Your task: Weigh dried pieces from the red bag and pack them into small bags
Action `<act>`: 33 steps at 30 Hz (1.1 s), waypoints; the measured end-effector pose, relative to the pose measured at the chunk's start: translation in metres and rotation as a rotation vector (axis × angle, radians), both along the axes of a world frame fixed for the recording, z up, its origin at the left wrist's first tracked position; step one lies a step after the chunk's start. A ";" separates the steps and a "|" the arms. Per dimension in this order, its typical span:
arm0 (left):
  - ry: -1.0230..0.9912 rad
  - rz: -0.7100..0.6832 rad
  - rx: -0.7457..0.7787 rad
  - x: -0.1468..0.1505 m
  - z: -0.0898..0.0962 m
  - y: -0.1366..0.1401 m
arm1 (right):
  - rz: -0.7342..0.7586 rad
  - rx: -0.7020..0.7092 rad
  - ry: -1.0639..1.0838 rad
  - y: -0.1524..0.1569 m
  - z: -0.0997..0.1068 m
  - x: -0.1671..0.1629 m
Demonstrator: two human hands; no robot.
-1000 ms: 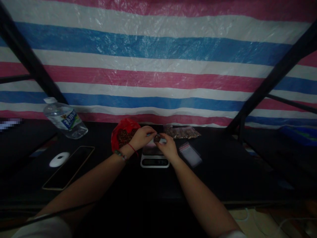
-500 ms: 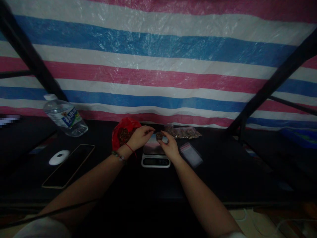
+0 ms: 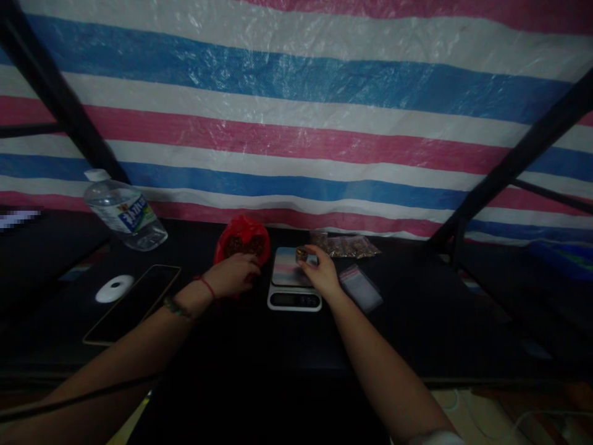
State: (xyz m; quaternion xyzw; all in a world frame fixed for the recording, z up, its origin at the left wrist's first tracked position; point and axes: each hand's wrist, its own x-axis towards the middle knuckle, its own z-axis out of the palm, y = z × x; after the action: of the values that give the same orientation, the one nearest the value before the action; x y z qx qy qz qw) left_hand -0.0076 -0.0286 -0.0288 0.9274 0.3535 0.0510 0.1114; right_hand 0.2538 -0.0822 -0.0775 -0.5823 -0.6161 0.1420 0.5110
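My right hand (image 3: 320, 272) pinches a small round cup (image 3: 301, 253) between thumb and fingers. Brown bits show inside the cup, which is over the upper plate of a white digital scale (image 3: 294, 299); whether it touches the plate I cannot tell. Left of the scale, a red plastic bag (image 3: 265, 246) lies open, with brown dried bits (image 3: 235, 245) in it. My left hand (image 3: 233, 274) is at the bag's near edge, its fingers curled on the red plastic. The fingertips are partly hidden in shadow.
Several small filled clear bags (image 3: 354, 247) lie behind and right of the scale. Flat clear zip bags (image 3: 361, 288) lie nearer. On the left are a phone (image 3: 134, 303), a white oval object (image 3: 114, 288) and a large clear bottle (image 3: 127, 213). A striped sheet (image 3: 296, 136) hangs behind.
My left hand has moved left and nearer, from beside the cup above the scale to the red bag's near edge. My right hand still holds the cup in about the same place.
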 end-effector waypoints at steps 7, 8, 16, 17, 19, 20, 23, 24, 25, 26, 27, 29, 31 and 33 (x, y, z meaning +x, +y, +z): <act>0.000 0.089 0.054 -0.029 0.000 0.007 | 0.042 -0.009 0.099 0.001 -0.002 0.002; 0.011 0.088 0.067 -0.030 0.001 0.005 | 0.050 -0.012 0.099 0.001 -0.003 0.002; 0.110 0.094 0.112 -0.012 -0.013 -0.008 | 0.085 0.000 0.015 0.003 -0.009 0.002; 0.103 0.099 0.113 -0.011 -0.016 -0.007 | 0.077 0.009 0.022 0.003 -0.008 0.002; 0.086 0.105 0.111 -0.010 -0.020 -0.007 | 0.065 0.010 0.050 0.002 -0.007 0.002; 0.080 0.113 0.106 -0.010 -0.021 -0.008 | 0.065 0.003 0.061 0.002 -0.006 0.001; 0.066 0.141 0.066 -0.009 -0.022 -0.012 | 0.066 -0.012 0.069 0.000 -0.004 0.001; 0.056 0.143 0.044 -0.009 -0.022 -0.014 | 0.065 -0.007 0.061 0.000 -0.004 0.000; 0.038 0.139 0.023 -0.008 -0.021 -0.016 | 0.066 0.000 0.047 0.000 -0.004 0.000; 0.009 0.129 0.004 -0.006 -0.019 -0.017 | 0.068 0.008 0.029 -0.001 -0.004 0.000; -0.031 0.119 -0.007 -0.004 -0.015 -0.018 | 0.076 0.014 0.008 -0.001 -0.004 0.000; -0.131 0.113 0.004 0.003 -0.006 -0.020 | 0.087 0.022 -0.034 -0.001 -0.005 0.000; -0.223 0.109 0.044 0.014 0.006 -0.022 | 0.078 0.033 -0.058 -0.001 -0.004 -0.001; -0.279 0.075 0.081 0.028 0.019 -0.023 | 0.072 0.041 -0.077 -0.002 -0.003 -0.002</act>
State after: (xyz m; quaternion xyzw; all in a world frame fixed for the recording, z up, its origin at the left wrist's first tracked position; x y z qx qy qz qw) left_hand 0.0204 -0.0519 -0.0101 0.9011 0.3666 0.1979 0.1199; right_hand 0.2515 -0.0838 -0.0808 -0.5543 -0.6586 0.1253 0.4932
